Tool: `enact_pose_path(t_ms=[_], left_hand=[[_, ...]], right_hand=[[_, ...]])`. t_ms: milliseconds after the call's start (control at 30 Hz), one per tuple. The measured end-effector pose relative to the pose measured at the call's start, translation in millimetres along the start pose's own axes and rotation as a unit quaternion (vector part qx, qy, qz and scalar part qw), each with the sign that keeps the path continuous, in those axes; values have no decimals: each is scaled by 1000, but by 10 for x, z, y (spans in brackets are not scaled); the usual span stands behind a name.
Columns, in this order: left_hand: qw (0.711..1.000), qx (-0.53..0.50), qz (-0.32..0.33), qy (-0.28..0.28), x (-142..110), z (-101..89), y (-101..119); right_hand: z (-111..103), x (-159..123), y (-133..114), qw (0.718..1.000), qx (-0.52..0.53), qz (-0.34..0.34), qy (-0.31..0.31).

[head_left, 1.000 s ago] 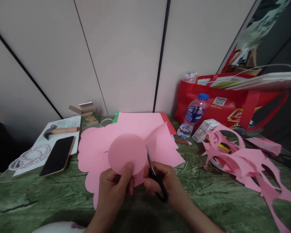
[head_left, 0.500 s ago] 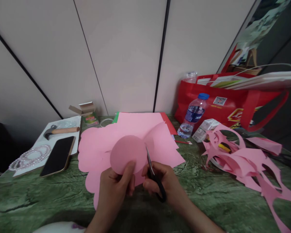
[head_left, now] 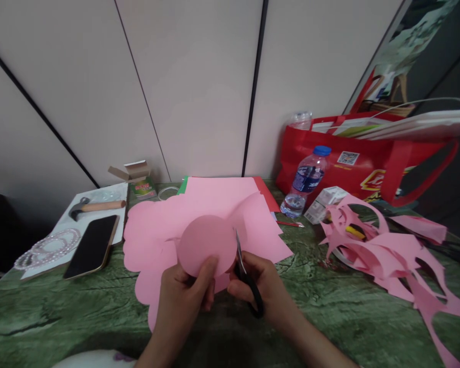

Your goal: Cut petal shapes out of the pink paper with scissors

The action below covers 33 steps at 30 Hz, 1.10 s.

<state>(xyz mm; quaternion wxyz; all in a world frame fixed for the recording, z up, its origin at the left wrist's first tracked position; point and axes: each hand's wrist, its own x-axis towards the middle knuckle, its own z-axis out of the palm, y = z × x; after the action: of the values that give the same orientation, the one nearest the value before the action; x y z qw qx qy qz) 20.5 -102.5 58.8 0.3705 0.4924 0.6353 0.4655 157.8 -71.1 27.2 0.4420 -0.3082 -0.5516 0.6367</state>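
A round pink paper disc [head_left: 207, 243] is pinched in my left hand [head_left: 191, 286], the thumb on its lower face. My right hand [head_left: 258, 281] grips black-handled scissors [head_left: 249, 283], their blades pointing up and away from me beside the disc's right edge. Whether the blades touch the paper I cannot tell. Under and behind both hands lie pink paper sheets [head_left: 214, 191], with scalloped pink cutouts [head_left: 145, 230] on the left.
Pink paper scraps [head_left: 387, 255] are heaped on the right. Behind them stand a water bottle [head_left: 306, 179], a small white box [head_left: 324, 204] and a red bag [head_left: 329, 158]. A hammer [head_left: 99, 205], phone [head_left: 94, 245] and bead strings [head_left: 49, 245] lie left.
The disc and my left hand have shifted slightly to the right. The scissors have moved a little right too, staying beside the disc's edge.
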Motion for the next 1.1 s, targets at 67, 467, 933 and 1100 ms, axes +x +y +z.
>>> enact_pose_path(t_ms=[67, 467, 933, 1100], left_hand=[[1000, -7, 1, 4, 1, 3, 1], [999, -1, 7, 39, -2, 4, 22], [998, -30, 5, 52, 16, 16, 25], [998, -42, 11, 54, 28, 19, 16]], right_hand=[[-4, -3, 5, 1000, 1, -1, -4], [13, -4, 28, 999, -14, 40, 16], [42, -11, -39, 998, -21, 49, 24], [38, -12, -22, 998, -21, 55, 24]])
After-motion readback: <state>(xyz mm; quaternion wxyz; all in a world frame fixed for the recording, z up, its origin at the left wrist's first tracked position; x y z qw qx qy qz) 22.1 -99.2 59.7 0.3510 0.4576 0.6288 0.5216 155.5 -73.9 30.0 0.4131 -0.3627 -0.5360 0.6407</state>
